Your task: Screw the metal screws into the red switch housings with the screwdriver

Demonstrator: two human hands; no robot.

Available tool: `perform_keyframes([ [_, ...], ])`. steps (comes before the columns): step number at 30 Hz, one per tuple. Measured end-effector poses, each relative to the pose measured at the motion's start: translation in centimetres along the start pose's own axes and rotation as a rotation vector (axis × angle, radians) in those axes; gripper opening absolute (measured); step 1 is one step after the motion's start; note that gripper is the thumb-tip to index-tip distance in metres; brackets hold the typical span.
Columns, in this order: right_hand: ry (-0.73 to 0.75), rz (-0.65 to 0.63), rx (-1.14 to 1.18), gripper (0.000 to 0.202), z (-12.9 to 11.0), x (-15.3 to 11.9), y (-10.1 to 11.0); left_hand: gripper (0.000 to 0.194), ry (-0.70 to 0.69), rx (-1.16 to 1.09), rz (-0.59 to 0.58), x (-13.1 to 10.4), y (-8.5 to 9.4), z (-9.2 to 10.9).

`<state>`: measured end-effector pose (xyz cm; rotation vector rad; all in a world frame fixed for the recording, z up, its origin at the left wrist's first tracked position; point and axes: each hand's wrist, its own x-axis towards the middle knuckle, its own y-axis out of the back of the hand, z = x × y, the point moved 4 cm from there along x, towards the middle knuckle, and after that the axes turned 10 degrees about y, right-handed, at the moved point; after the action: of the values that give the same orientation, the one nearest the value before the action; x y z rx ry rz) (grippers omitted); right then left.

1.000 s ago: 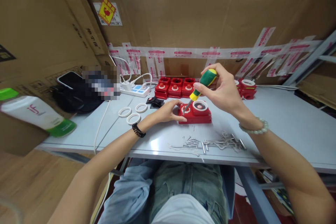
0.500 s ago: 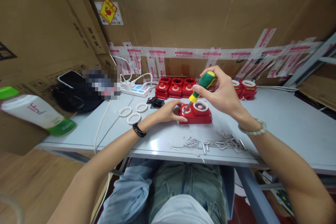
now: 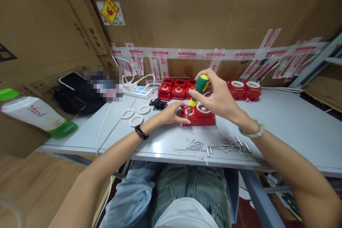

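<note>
A red box (image 3: 205,121) with a white ring on its right part lies on the table in front of me. My left hand (image 3: 173,113) grips its left end between thumb and fingers. In my right hand (image 3: 213,94) is a green and yellow screwdriver (image 3: 201,84), tilted, its handle held by thumb and fingers. The screwdriver's tip meets the left front part of the red box. Loose screws (image 3: 196,145) lie in front of the box, close to the table's front edge.
Three white rings (image 3: 136,120) and a black item (image 3: 158,104) lie left of my left hand. Several red boxes (image 3: 179,89) stand behind, by the cardboard. A power strip (image 3: 139,91), a black bag (image 3: 77,96) and a bottle (image 3: 40,114) are on the left.
My right hand and the screwdriver's handle have shifted left, so the screwdriver stands more upright. Its tip stays at the same part of the red box. My left hand has hardly moved.
</note>
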<state>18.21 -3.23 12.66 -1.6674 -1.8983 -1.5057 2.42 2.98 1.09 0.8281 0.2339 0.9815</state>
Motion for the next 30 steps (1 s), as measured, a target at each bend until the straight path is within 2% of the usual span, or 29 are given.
perform_keyframes([
  [3,0.051,-0.042,-0.125,0.030,-0.5,0.2,-0.9,0.056,-0.014,0.008,0.008,0.1,-0.1,-0.2],
  [7,0.168,-0.032,-0.263,0.033,-1.0,0.3,-1.8,0.061,-0.022,0.028,0.023,0.2,-0.2,-0.6],
  [9,0.192,-0.049,-0.217,0.032,-1.2,0.3,-1.9,0.062,-0.028,0.034,0.025,0.3,-0.2,-0.6],
  [14,0.133,-0.189,0.033,0.039,-1.1,0.4,-1.8,0.057,-0.024,0.011,0.007,0.2,-0.1,-0.2],
  [16,0.135,-0.165,0.002,0.037,-0.9,0.5,-2.0,0.058,-0.013,0.014,0.013,0.1,-0.1,-0.2],
  [21,0.131,-0.014,-0.303,0.035,-0.2,0.9,-2.0,0.060,-0.023,-0.017,0.009,0.0,-0.1,-0.2],
  [23,0.145,-0.046,-0.258,0.031,-0.1,1.0,-1.8,0.060,-0.017,-0.033,0.006,0.0,-0.1,-0.2],
  [27,0.150,-0.132,0.031,0.037,0.2,1.2,-1.8,0.060,-0.015,-0.025,0.004,0.0,-0.1,-0.2],
  [30,0.146,-0.064,-0.006,0.038,0.6,1.1,-2.3,0.059,-0.013,-0.007,0.003,0.1,-0.2,-0.3],
])
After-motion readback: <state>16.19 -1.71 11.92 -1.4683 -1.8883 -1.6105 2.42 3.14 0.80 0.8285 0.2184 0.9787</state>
